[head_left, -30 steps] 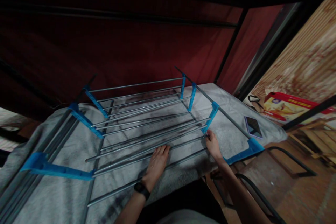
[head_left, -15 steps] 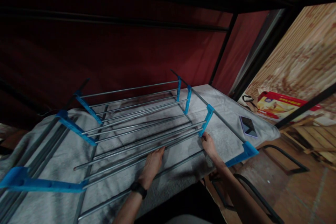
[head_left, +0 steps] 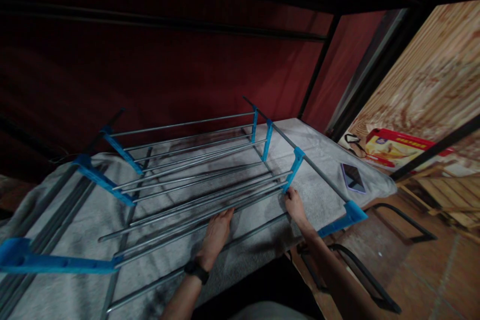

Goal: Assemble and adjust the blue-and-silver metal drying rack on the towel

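A: Where is the rack sitting?

B: The metal shelf rack [head_left: 195, 170] is lying flat on a grey cloth [head_left: 318, 160], centre of view, just beyond both hands. Its thin steel rods [head_left: 180, 180] are running left to right, tilting up toward the far right.

A: Hands?

B: The left hand [head_left: 215, 232] is pressing flat on the near rods, fingers loose and spread, not gripping anything. The right hand [head_left: 294, 205] is touching the near right corner, fingertips at the blue plastic bracket [head_left: 293, 167]; whether it is pinching the rod end or only touching is hard to tell. The hands are sitting well apart along one rod.

A: Which is nearer the joint?

B: The right one, right at the bracket. The left is sitting mid-span.

A: Materials?

B: Rods are looking smooth, round, shiny grey. Brackets are looking like hard blue plastic, angular. Cloth is looking fuzzy and smudged dark.

A: Anything else?

B: A phone [head_left: 353, 178] is lying on the cloth at far right, and a red box [head_left: 393, 147] is sitting beyond it.
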### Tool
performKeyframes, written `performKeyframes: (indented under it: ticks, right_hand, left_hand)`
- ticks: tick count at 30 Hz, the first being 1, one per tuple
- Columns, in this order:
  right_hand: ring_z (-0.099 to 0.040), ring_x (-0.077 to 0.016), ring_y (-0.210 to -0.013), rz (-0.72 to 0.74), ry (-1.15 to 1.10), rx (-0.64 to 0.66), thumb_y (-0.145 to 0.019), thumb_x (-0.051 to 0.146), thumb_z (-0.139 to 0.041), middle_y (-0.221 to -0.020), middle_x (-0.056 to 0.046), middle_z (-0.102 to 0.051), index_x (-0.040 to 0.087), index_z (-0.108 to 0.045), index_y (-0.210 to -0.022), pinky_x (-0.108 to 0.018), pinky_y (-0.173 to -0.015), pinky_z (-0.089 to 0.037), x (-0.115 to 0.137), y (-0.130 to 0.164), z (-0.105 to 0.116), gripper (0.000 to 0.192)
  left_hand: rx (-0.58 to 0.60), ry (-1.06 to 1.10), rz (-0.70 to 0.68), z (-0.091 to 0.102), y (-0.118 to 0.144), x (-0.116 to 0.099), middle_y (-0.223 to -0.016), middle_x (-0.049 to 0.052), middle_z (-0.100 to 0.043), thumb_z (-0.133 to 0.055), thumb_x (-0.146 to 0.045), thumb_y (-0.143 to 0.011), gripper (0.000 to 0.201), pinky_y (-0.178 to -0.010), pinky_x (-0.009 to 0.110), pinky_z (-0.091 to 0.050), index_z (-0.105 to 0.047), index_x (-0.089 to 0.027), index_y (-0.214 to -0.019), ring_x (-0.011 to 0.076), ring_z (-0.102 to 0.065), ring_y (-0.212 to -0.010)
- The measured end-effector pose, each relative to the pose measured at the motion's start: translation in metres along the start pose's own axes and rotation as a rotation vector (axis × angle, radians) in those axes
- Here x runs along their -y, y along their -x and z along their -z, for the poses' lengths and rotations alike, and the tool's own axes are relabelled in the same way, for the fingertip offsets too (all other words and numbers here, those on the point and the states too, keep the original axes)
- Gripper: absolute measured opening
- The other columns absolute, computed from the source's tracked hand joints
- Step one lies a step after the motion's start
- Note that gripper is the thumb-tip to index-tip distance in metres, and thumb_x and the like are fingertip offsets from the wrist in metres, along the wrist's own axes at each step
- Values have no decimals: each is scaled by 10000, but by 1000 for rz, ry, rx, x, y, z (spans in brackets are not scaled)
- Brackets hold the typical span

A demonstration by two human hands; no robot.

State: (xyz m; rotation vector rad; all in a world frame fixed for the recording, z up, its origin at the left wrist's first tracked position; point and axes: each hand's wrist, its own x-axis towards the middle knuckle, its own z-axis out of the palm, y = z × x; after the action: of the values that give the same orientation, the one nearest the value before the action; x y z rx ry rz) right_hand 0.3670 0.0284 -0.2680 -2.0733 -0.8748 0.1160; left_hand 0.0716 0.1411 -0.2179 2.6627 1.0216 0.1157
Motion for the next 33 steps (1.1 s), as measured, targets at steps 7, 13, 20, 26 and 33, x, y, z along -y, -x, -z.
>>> performKeyframes:
  ticks: [7, 13, 20, 26, 33]
  right_hand:
    - [-596, -262, -1039, 53, -34, -25, -807, 218, -431, -1084, -121, -626, 151, -578, -1256, -429, -957, -494, -1, 16, 2, 477]
    - [-587, -285, -1060, 346, 102, 41, -904, 235, -458, -1056, -129, -626, 177, -625, -1133, -489, -994, -475, 5, 68, 2, 289]
    - [-573, -229, -1021, 714, 83, 401, -1005, 298, -489, -1049, -73, -623, 218, -636, -1064, -415, -950, -503, 26, 100, 5, 178]
    - [-554, -217, -1033, 835, 149, 499, -1033, 265, -443, -1115, -73, -623, 208, -592, -1182, -393, -945, -482, 48, 118, 11, 218]
    - [-552, -222, -1005, 887, 208, 411, -1024, 186, -411, -1023, -81, -616, 177, -610, -1116, -425, -990, -470, 51, 118, -7, 219]
  left_hand:
    - [21, 31, 3, 1, 2, 4, -1381, 113, -646, -378, -104, -1001, 449, -1108, 371, -457, -586, -165, -1394, 222, -639, -1243]
    - [27, 7, -12, 1, 4, 4, -1388, 116, -640, -384, -81, -991, 465, -1107, 363, -458, -565, -169, -1410, 220, -638, -1245]
    - [26, 5, 0, 2, 3, 3, -1365, 111, -658, -403, -116, -1001, 444, -1084, 360, -469, -561, -166, -1413, 226, -653, -1218]
    - [25, 15, 14, 2, 5, 1, -1335, 100, -680, -389, -100, -995, 450, -1032, 356, -495, -573, -185, -1397, 231, -674, -1180]
    - [22, 28, 30, 1, 3, 3, -1340, 103, -677, -381, -133, -1013, 424, -1043, 350, -484, -578, -189, -1385, 230, -668, -1191]
